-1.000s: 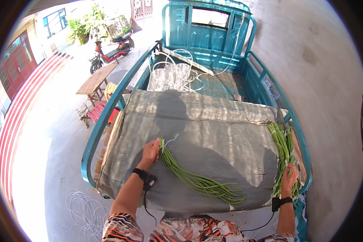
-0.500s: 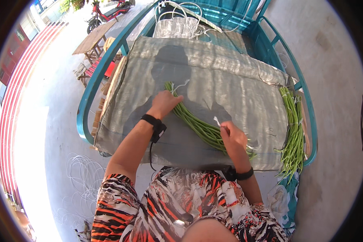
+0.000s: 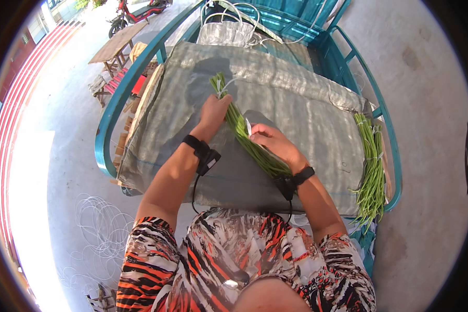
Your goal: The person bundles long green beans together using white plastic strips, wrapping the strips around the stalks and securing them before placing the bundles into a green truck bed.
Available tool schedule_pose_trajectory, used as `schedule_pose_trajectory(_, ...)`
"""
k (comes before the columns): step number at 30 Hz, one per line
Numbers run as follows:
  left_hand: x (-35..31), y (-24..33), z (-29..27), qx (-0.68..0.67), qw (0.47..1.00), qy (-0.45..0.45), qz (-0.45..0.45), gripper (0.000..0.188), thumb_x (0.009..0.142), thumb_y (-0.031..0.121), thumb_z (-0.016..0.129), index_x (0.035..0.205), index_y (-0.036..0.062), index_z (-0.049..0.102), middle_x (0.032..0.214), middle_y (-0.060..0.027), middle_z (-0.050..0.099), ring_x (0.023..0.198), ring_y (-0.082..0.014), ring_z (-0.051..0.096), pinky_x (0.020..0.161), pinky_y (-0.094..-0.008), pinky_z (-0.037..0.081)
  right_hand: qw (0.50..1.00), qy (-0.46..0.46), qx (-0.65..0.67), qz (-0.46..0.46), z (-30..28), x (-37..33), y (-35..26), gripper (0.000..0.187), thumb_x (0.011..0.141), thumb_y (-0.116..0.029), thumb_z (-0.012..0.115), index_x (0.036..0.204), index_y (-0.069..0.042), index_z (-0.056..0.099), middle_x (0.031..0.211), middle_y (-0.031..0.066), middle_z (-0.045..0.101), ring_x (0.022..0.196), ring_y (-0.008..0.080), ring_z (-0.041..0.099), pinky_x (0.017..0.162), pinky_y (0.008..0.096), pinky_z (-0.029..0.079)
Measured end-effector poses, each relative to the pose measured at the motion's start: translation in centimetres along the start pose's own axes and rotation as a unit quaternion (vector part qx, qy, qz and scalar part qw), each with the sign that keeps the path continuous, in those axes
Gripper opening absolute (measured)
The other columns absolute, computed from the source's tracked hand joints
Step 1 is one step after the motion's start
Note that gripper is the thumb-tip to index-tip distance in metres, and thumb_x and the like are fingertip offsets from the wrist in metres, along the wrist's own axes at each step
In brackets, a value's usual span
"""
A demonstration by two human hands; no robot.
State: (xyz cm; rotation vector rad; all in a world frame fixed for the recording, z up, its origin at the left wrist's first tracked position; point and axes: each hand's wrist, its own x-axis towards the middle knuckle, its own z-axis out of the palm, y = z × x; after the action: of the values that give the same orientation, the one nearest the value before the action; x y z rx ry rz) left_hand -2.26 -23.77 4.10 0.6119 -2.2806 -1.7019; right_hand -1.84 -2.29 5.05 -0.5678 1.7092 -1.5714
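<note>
A tied bundle of long green beans [image 3: 235, 120] slants across the grey woven cover [image 3: 317, 140]. Near its far end, my left hand [image 3: 213, 113] is closed around the stalks, just below a white tie [image 3: 220, 86]. My right hand [image 3: 276, 143] lies over the middle of the bundle, pinching a white strip [image 3: 248, 126] between thumb and fingers. The bundle's near end is partly covered by my right wrist and its band.
Another bundle of long beans [image 3: 370, 166] lies along the cover's right edge. A teal cart rail [image 3: 107, 125] curves round the cover. Behind is a white bag [image 3: 225, 34]. Tangled white cord [image 3: 103, 223] lies on the floor at left, near a wooden table [image 3: 118, 44].
My left hand has moved farther away, carrying the bundle's far end with it. My right hand has shifted left and away from me along the bundle, with the white strip still pinched.
</note>
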Motion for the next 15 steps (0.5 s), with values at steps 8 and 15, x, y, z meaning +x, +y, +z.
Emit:
schedule_pose_trajectory(8,1.7,0.3,-0.5,-0.249,0.957,-0.088,-0.116,0.031,0.079,0.025,0.057,0.080,-0.0067,0.058,0.068,-0.0146,0.060,0.058,-0.0243,0.063,0.049,-0.0374,0.052,0.997,-0.057,0.020,0.044,0.0,1.3,-0.1,0.010,0.090,-0.015,0.055,0.094,-0.005,0.055,0.090,0.0004,0.056,0.080,0.0100,0.056,0.068,0.0237,0.045)
schedule_pose_trajectory(15,2.4,-3.1,0.6,-0.325,0.929,-0.116,-0.134,0.034,0.085,0.032,0.056,0.081,-0.0020,0.060,0.071,-0.0104,0.061,0.059,-0.0215,0.061,0.045,-0.0360,0.045,0.963,-0.066,0.250,0.075,2.2,1.5,-0.9,0.016,0.092,-0.016,0.054,0.105,-0.006,0.052,0.096,0.0092,0.062,0.082,0.0203,0.063,0.071,0.0329,0.052)
